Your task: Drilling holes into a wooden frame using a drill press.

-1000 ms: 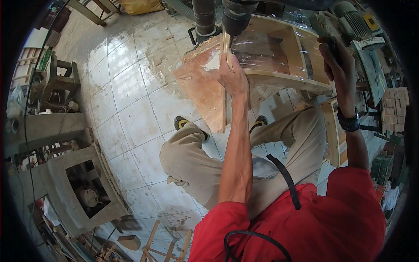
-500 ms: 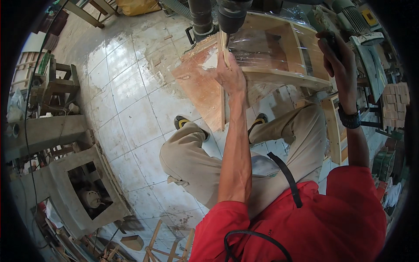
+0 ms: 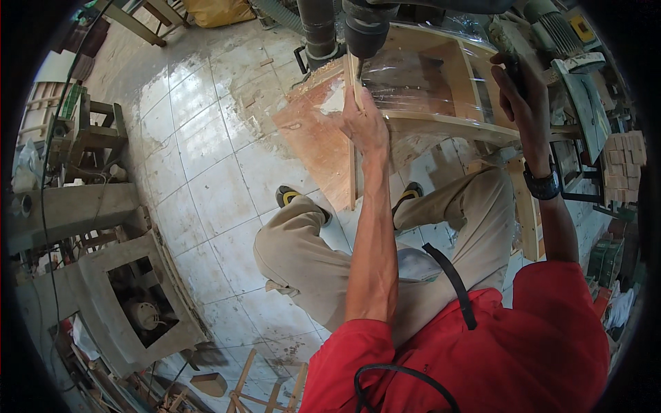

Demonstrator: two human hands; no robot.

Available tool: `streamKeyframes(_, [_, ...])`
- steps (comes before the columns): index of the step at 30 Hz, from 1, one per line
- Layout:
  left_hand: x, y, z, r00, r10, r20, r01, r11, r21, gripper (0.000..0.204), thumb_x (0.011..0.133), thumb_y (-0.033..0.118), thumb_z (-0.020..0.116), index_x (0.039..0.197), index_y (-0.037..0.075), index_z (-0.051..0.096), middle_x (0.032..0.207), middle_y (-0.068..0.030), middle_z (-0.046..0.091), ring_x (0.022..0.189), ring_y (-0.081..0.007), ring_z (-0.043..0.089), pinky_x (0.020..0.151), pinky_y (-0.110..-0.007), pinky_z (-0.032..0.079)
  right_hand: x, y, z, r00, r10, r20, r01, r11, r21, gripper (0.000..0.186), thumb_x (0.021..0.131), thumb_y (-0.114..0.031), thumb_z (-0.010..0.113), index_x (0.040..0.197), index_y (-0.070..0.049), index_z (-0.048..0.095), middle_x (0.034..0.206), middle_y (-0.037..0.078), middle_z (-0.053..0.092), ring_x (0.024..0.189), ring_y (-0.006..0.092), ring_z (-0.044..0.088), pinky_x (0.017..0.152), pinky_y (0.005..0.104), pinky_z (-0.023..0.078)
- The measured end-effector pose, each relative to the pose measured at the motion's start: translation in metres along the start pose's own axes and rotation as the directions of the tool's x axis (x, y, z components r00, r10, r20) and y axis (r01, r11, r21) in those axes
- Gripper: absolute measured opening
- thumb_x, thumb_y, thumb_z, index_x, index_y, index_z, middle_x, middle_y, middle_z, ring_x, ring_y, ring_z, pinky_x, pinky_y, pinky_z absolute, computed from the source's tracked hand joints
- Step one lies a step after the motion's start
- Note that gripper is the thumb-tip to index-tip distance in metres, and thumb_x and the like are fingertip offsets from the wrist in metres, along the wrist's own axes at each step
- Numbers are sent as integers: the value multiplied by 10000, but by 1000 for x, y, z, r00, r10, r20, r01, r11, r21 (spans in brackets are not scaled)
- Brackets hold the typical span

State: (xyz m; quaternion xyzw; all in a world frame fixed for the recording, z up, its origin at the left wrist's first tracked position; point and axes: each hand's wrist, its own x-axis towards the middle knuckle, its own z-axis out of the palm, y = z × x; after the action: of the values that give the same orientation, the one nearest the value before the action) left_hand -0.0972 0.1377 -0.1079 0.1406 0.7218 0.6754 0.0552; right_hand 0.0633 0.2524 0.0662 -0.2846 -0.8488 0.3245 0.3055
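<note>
Left hand (image 3: 363,124) grips a wooden strip (image 3: 352,72) — top hidden under the drill chuck (image 3: 365,31); right hand (image 3: 523,96) seemingly closed on a lever.

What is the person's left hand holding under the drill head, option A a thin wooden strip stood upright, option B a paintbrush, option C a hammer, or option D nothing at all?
A: the left hand grips a thin wooden strip standing upright, its top end just under the dark drill head, while the right hand is closed on a dark lever handle off to the right.
</note>
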Motion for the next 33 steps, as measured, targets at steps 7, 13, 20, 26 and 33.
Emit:
streamKeyframes(7, [-1, 4, 1, 999, 32, -25, -31, 999, 30, 334, 914, 222, 528, 1138, -15, 598, 837, -165, 653, 770, -238, 619, 716, -353, 462, 1, -2, 4, 999, 38, -18, -37, 997, 68, 210, 923, -245, 583, 1038, -71, 609, 599, -49, 434, 505, 13, 373, 442, 189, 277])
streamKeyframes(13, [-1, 7, 0, 999, 50, -14, -51, 998, -24, 231, 907, 180, 499, 1012, -15, 568, 829, -236, 594, 770, -386, 578, 702, -413, 436, 1, -1, 8, 1000, -6, -10, 6, 999, 38, 206, 923, -251, 588, 1015, -68, 605, 589, -43, 424, 501, 23, 369, 445, 199, 283])
streamKeyframes(20, [1, 2, 1, 999, 45, -31, -45, 999, -6, 268, 903, 177, 512, 1070, -21, 578, 882, -249, 615, 808, -382, 603, 717, -411, 445, 1, -3, 2, 1000, -11, 2, 11, 998, 61, 206, 925, -235, 587, 1031, -59, 600, 584, -46, 417, 492, 27, 360, 446, 203, 282])
streamKeyframes(26, [-2, 5, 3, 1000, 16, -15, -16, 1000, -6, 294, 905, 180, 511, 1103, -27, 574, 907, -252, 624, 838, -383, 612, 744, -406, 451, 1, -3, 4, 1000, 12, -14, -12, 1000, 23, 194, 922, -223, 589, 1027, -61, 599, 584, -46, 421, 493, 27, 370, 450, 203, 290])
streamKeyframes(33, [1, 0, 1, 998, 49, -45, -48, 999, 14, 333, 905, 222, 511, 1119, -14, 606, 805, -183, 642, 755, -262, 610, 735, -370, 457, 4, 5, 16, 998, -17, -63, 20, 999, 44, 204, 921, -242, 590, 1005, -57, 602, 584, -39, 444, 514, 32, 408, 469, 211, 324])
